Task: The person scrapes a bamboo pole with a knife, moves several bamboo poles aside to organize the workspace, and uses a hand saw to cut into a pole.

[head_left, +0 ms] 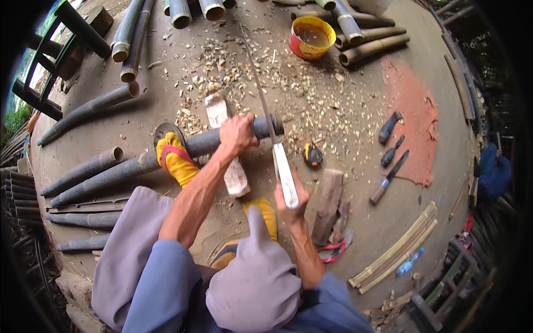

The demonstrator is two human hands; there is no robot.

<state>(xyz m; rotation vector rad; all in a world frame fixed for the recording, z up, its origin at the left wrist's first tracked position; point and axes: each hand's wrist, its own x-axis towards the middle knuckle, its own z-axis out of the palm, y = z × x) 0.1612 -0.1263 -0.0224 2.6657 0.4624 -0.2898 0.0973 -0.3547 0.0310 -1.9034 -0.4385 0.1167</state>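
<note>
A dark bamboo pole [208, 143] lies slantwise across a pale wooden block [237, 178], its cut end pointing right. My left hand [237, 135] is wrapped round the pole where it crosses the block. In my right hand [291, 201] is a handsaw with a white handle [284, 172], gripped near the handle's lower end. Its long thin blade [259, 83] points away from me and crosses the pole close to the right end. How deep the teeth sit cannot be made out. My foot in a yellow sock [173, 160] and sandal presses against the pole.
Wood chips [222, 72] litter the ground beyond the block. A yellow-and-red bucket [311, 38] holds brownish liquid. Right of the saw lie a tape measure [312, 155], wood pieces [327, 208], a knife [390, 177] and a reddish cloth [413, 127]. More bamboo poles [91, 111] lie left.
</note>
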